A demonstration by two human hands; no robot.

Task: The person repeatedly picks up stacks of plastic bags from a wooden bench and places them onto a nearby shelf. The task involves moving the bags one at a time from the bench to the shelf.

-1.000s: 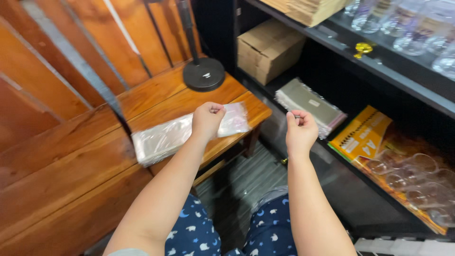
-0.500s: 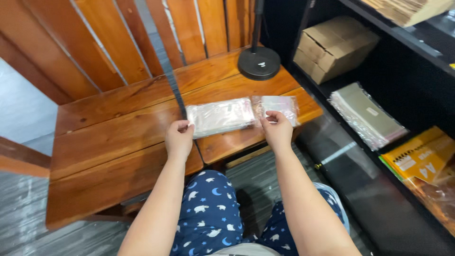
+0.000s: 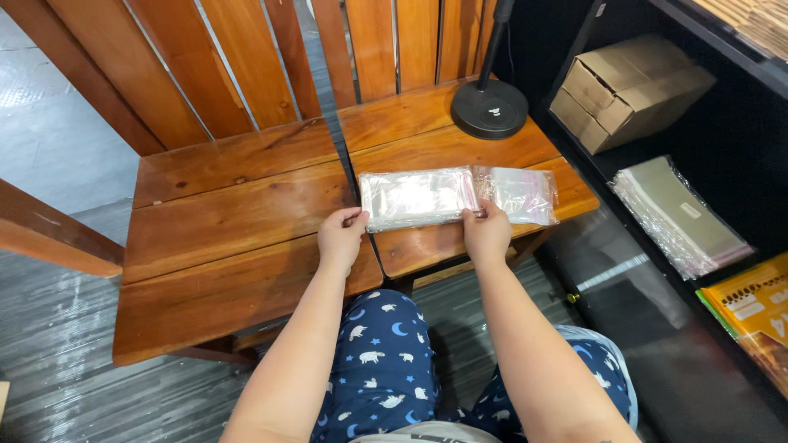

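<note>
A flat stack of clear plastic bags (image 3: 419, 197) lies on the right wooden seat (image 3: 460, 148), with a second smaller clear bag (image 3: 519, 194) overlapping its right end. My left hand (image 3: 341, 238) pinches the stack's near left corner. At the stack's near edge, where the two bags meet, my right hand (image 3: 486, 231) grips the plastic. Both forearms reach forward from my lap, which is in blue patterned trousers.
A black round lamp base with its pole (image 3: 490, 107) stands at the back of the right seat. The left wooden seat (image 3: 222, 221) adjoins it. A black shelf at right holds cardboard boxes (image 3: 632, 90), a pack of clear sleeves (image 3: 677, 215) and a yellow packet (image 3: 751, 303).
A second ago both hands were raised before the shelf with closed fingers. They dropped to the bags on the seat, and the view swung left. Since half a second ago they barely moved.
</note>
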